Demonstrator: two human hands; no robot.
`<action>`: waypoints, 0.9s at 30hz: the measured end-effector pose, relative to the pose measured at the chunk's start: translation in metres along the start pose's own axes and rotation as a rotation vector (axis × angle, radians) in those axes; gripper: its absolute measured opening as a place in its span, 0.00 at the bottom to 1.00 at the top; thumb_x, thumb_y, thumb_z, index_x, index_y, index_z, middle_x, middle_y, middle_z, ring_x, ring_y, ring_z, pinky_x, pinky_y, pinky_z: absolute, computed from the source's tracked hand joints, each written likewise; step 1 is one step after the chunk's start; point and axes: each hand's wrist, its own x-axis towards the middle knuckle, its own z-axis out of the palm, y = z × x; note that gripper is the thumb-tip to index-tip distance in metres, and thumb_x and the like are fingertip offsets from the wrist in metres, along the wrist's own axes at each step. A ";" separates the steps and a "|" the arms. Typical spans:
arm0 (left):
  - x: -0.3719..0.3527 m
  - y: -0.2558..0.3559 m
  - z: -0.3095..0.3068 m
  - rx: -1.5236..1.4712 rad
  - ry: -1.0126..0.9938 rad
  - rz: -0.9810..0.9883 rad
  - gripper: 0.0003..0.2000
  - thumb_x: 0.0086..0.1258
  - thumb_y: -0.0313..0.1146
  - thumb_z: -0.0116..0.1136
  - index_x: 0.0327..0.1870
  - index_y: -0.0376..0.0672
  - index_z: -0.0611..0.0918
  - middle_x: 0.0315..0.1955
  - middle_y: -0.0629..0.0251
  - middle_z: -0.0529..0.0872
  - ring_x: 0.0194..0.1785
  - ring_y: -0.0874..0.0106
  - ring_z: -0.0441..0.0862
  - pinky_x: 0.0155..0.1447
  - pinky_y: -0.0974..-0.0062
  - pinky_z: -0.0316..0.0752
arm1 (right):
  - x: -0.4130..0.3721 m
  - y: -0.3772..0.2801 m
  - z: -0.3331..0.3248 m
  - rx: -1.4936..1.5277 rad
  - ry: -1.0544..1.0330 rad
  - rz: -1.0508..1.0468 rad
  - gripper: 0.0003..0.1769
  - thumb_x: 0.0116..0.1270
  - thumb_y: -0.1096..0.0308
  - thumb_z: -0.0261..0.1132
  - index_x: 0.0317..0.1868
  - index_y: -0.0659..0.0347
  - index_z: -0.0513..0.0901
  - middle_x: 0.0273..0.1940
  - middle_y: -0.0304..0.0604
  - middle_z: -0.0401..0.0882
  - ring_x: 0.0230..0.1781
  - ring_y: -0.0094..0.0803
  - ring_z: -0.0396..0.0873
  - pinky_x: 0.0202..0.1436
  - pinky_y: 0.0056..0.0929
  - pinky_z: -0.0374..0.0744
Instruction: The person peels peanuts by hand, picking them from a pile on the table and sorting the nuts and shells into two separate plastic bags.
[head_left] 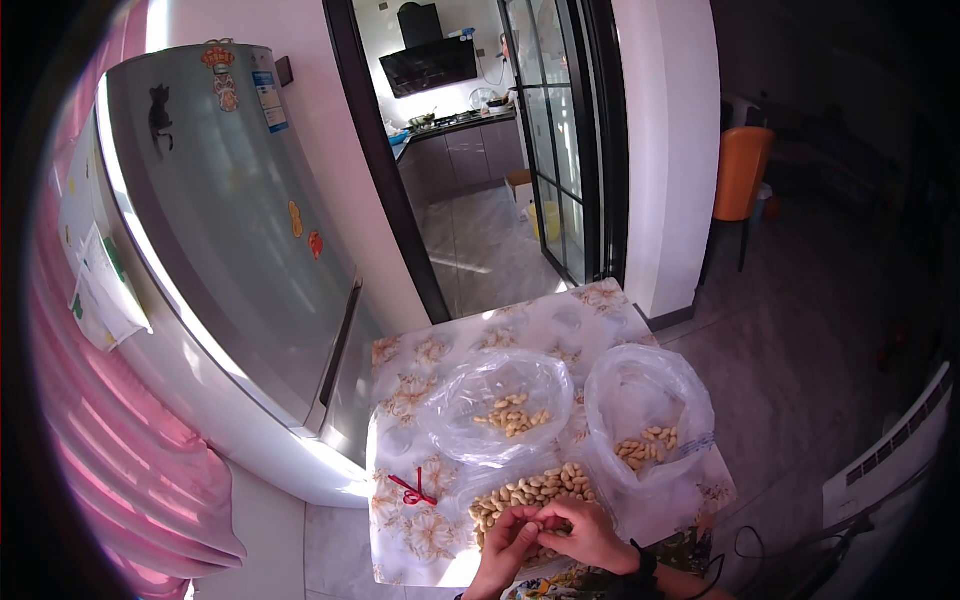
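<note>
My left hand (508,545) and my right hand (585,535) meet fingertip to fingertip above a heap of unshelled peanuts (540,487). Both are closed in a pinch; anything between the fingers is too small or hidden to make out. The heap lies in a clear container close to my body, partly covered by my hands. Behind it, an open clear plastic bag (455,432) holds a small pile of peanuts (512,416). To the right, a second open plastic bag (690,395) has another small pile of peanuts (645,448) inside.
Everything rests on a table with a flowered cloth (420,535). A red tie or ribbon (414,488) lies at its left. A grey fridge (235,220) stands on the left, beside a pink curtain (130,440). Beyond the table, a glass door (550,130) opens onto a kitchen.
</note>
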 end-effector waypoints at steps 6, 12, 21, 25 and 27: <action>0.001 -0.001 0.005 0.081 0.040 0.160 0.08 0.74 0.28 0.53 0.51 0.41 0.76 0.40 0.69 0.83 0.42 0.79 0.81 0.46 0.82 0.77 | -0.002 0.001 -0.001 0.005 -0.017 0.034 0.13 0.55 0.70 0.74 0.39 0.62 0.81 0.29 0.40 0.80 0.29 0.26 0.80 0.32 0.25 0.77; 0.001 -0.009 -0.005 0.026 0.053 0.101 0.10 0.72 0.24 0.56 0.52 0.35 0.75 0.44 0.63 0.83 0.47 0.76 0.81 0.52 0.80 0.76 | -0.002 0.000 -0.001 0.046 -0.029 0.044 0.13 0.56 0.71 0.74 0.40 0.61 0.81 0.30 0.39 0.81 0.30 0.25 0.81 0.33 0.25 0.77; -0.001 0.001 0.012 0.052 0.152 0.252 0.08 0.69 0.23 0.57 0.47 0.41 0.77 0.35 0.71 0.83 0.37 0.82 0.79 0.41 0.86 0.75 | -0.003 -0.001 -0.002 0.084 -0.041 0.069 0.13 0.57 0.70 0.74 0.41 0.61 0.82 0.32 0.41 0.83 0.32 0.27 0.83 0.35 0.25 0.78; -0.001 -0.005 -0.002 0.037 0.120 0.159 0.09 0.67 0.20 0.60 0.46 0.35 0.76 0.39 0.61 0.84 0.43 0.75 0.83 0.50 0.79 0.78 | -0.003 0.000 -0.002 0.054 -0.036 0.049 0.12 0.57 0.68 0.74 0.39 0.61 0.82 0.32 0.42 0.84 0.32 0.30 0.84 0.34 0.27 0.79; -0.001 -0.003 -0.001 0.033 0.127 0.148 0.08 0.67 0.20 0.60 0.45 0.35 0.76 0.38 0.61 0.85 0.42 0.75 0.83 0.49 0.79 0.79 | -0.002 -0.001 -0.002 0.046 -0.035 0.043 0.12 0.57 0.68 0.74 0.39 0.61 0.82 0.32 0.42 0.84 0.32 0.30 0.84 0.34 0.27 0.78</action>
